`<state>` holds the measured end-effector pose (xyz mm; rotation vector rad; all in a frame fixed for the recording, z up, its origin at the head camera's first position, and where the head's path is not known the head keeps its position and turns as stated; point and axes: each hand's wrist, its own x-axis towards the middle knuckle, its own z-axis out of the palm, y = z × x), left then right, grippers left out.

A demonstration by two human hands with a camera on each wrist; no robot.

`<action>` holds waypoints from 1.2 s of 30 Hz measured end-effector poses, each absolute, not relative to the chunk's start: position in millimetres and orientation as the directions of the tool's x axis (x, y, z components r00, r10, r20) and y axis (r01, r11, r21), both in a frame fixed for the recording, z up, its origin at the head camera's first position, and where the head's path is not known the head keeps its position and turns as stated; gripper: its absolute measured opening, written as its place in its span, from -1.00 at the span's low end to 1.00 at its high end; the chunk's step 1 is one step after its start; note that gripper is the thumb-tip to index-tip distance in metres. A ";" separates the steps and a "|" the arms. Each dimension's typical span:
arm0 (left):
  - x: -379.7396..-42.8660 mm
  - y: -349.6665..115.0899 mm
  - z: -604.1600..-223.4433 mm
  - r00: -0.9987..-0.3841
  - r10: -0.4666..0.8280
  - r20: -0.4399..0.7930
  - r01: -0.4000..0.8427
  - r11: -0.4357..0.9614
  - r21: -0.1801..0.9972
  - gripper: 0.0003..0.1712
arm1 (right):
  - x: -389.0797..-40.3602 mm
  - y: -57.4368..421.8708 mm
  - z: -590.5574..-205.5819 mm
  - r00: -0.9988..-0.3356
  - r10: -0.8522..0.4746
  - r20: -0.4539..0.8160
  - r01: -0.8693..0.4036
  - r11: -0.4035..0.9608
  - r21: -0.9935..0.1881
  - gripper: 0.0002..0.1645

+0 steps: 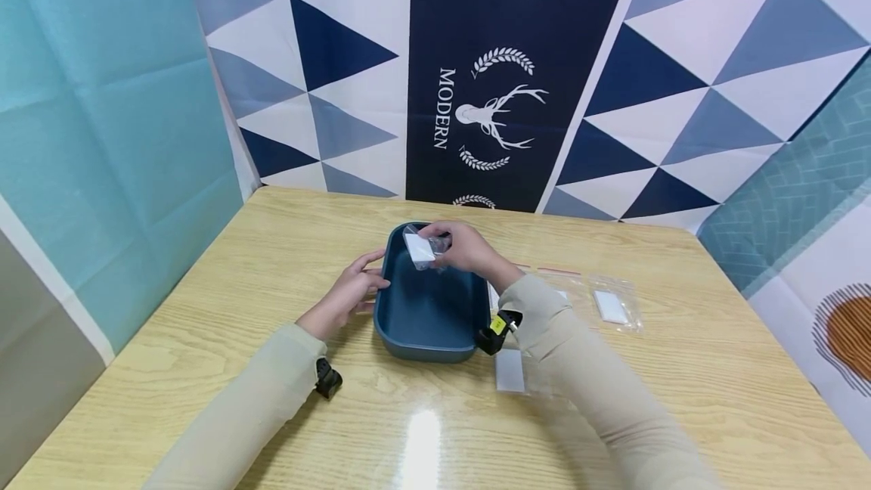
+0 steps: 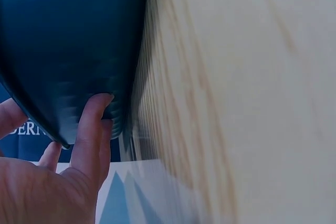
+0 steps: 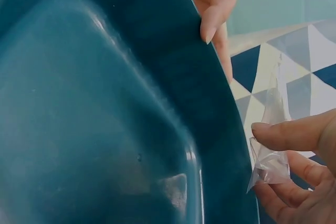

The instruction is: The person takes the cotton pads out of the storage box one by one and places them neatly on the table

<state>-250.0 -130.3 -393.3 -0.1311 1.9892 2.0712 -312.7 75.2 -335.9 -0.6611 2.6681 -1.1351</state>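
Note:
A deep teal-blue rectangular tray [image 1: 435, 316] with rounded corners stands on the table. My left hand [image 1: 351, 287] holds its left wall; in the right wrist view the thumb [image 3: 211, 23] hooks over the rim, and in the left wrist view fingers [image 2: 90, 129] lie along the outer side. Over the tray's far end, my right hand [image 1: 468, 248] pinches a small clear plastic bag [image 3: 273, 166] between thumb and fingers. A flat white rectangular piece [image 1: 420, 248] shows inside that bag in the head view. The tray's floor shows bare in the head view, partly hidden by the right hand.
Right of the tray, partly under the right forearm, lie several clear bags with white pieces: one bag [image 1: 615, 305] farthest right, another white piece [image 1: 509, 370] nearer the front. Some bags have red zip lines. A patterned cloth [image 1: 354, 59] hangs behind the wooden table [image 1: 306, 233].

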 end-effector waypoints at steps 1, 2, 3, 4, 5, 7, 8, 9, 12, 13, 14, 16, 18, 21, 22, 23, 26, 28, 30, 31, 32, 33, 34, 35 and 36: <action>-249.7 -130.3 -393.3 -0.961 0.129 -0.247 -0.251 -0.022 0.968 -0.27 | -310.8 77.3 -334.9 -0.886 -0.464 0.028 -0.338 0.603 -0.722 -0.43; -249.5 -130.3 -393.3 -0.960 0.130 -0.247 -0.252 -0.021 0.968 -0.27 | -308.9 79.6 -333.8 -0.885 -0.464 0.035 -0.344 0.601 -0.722 -0.43; -249.2 -130.3 -393.3 -0.960 0.131 -0.246 -0.250 -0.019 0.968 -0.27 | -306.9 81.6 -332.8 -0.886 -0.461 0.041 -0.345 0.600 -0.722 -0.43; -249.0 -130.4 -393.3 -0.961 0.132 -0.244 -0.249 -0.018 0.968 -0.27 | -304.6 83.8 -331.6 -0.887 -0.459 0.044 -0.346 0.599 -0.723 -0.43; -248.9 -130.4 -393.4 -0.961 0.132 -0.243 -0.247 -0.018 0.969 -0.26 | -302.2 86.1 -330.5 -0.889 -0.455 0.047 -0.345 0.600 -0.722 -0.43; -248.8 -130.4 -393.5 -0.961 0.134 -0.241 -0.246 -0.020 0.969 -0.26 | -297.1 90.6 -328.1 -0.892 -0.449 0.060 -0.351 0.603 -0.716 -0.43; -248.7 -130.4 -393.5 -0.961 0.135 -0.240 -0.245 -0.021 0.969 -0.26 | -294.7 92.9 -327.0 -0.893 -0.445 0.066 -0.354 0.605 -0.713 -0.43; -248.6 -130.5 -393.6 -0.962 0.135 -0.239 -0.244 -0.021 0.970 -0.26 | -292.1 95.1 -326.1 -0.895 -0.441 0.072 -0.355 0.604 -0.714 -0.43; -248.1 -130.8 -393.5 -0.962 0.138 -0.234 -0.239 -0.019 0.971 -0.26 | -284.2 102.7 -323.3 -0.892 -0.442 0.096 -0.373 0.597 -0.710 -0.42; -247.8 -130.9 -393.3 -0.963 0.140 -0.232 -0.236 -0.018 0.972 -0.26 | -281.8 105.5 -322.7 -0.890 -0.443 0.105 -0.378 0.592 -0.712 -0.42; -247.4 -131.0 -393.0 -0.963 0.142 -0.229 -0.233 -0.018 0.972 -0.26 | -279.6 108.4 -322.4 -0.889 -0.444 0.113 -0.384 0.587 -0.713 -0.41; -246.7 -131.2 -392.5 -0.964 0.145 -0.223 -0.227 -0.015 0.974 -0.26 | -275.3 114.7 -321.8 -0.882 -0.452 0.132 -0.401 0.576 -0.712 -0.41; -246.0 -131.2 -391.8 -0.964 0.148 -0.220 -0.225 -0.018 0.974 -0.26 | -271.1 120.9 -321.8 -0.883 -0.448 0.138 -0.399 0.565 -0.722 -0.41; -245.2 -131.1 -390.9 -0.965 0.146 -0.218 -0.223 -0.016 0.975 -0.26 | -262.7 130.0 -321.2 -0.890 -0.436 0.130 -0.379 0.553 -0.741 -0.41; -245.0 -131.1 -390.7 -0.965 0.146 -0.219 -0.224 -0.017 0.974 -0.26 | -259.7 133.1 -321.3 -0.894 -0.429 0.127 -0.370 0.551 -0.748 -0.40; -244.7 -131.0 -390.6 -0.964 0.146 -0.220 -0.225 -0.018 0.974 -0.26 | -256.6 136.2 -321.6 -0.897 -0.423 0.126 -0.363 0.546 -0.755 -0.40; -244.5 -130.8 -391.0 -0.964 0.145 -0.222 -0.228 -0.025 0.973 -0.26 | -247.8 146.5 -323.3 -0.896 -0.418 0.150 -0.378 0.540 -0.752 -0.40; -244.5 -130.6 -391.6 -0.964 0.148 -0.222 -0.228 -0.027 0.973 -0.26 | -242.5 153.9 -325.3 -0.894 -0.414 0.173 -0.393 0.537 -0.746 -0.41; -244.5 -130.3 -392.2 -0.964 0.148 -0.220 -0.226 -0.028 0.974 -0.26 | -237.6 161.3 -328.1 -0.890 -0.413 0.193 -0.410 0.540 -0.735 -0.41; -244.6 -130.3 -392.6 -0.965 0.148 -0.219 -0.225 -0.025 0.974 -0.26 | -235.3 165.1 -329.7 -0.889 -0.412 0.199 -0.414 0.541 -0.732 -0.42; -244.6 -130.1 -392.8 -0.964 0.148 -0.220 -0.226 -0.024 0.974 -0.26 | -232.8 168.9 -331.3 -0.889 -0.410 0.203 -0.418 0.543 -0.728 -0.42; -244.6 -130.0 -393.1 -0.964 0.147 -0.220 -0.225 -0.020 0.974 -0.26 | -230.4 172.7 -333.0 -0.888 -0.410 0.210 -0.423 0.548 -0.721 -0.42; -244.7 -130.0 -393.3 -0.964 0.145 -0.221 -0.226 -0.020 0.974 -0.26 | -227.9 176.6 -334.8 -0.886 -0.408 0.218 -0.430 0.553 -0.714 -0.41; -244.9 -129.9 -393.4 -0.964 0.144 -0.222 -0.227 -0.019 0.974 -0.26 | -225.6 180.3 -336.6 -0.885 -0.407 0.227 -0.437 0.554 -0.709 -0.41; -245.0 -129.8 -393.5 -0.964 0.143 -0.223 -0.228 -0.019 0.973 -0.26 | -222.7 184.2 -337.7 -0.884 -0.403 0.238 -0.444 0.561 -0.699 -0.41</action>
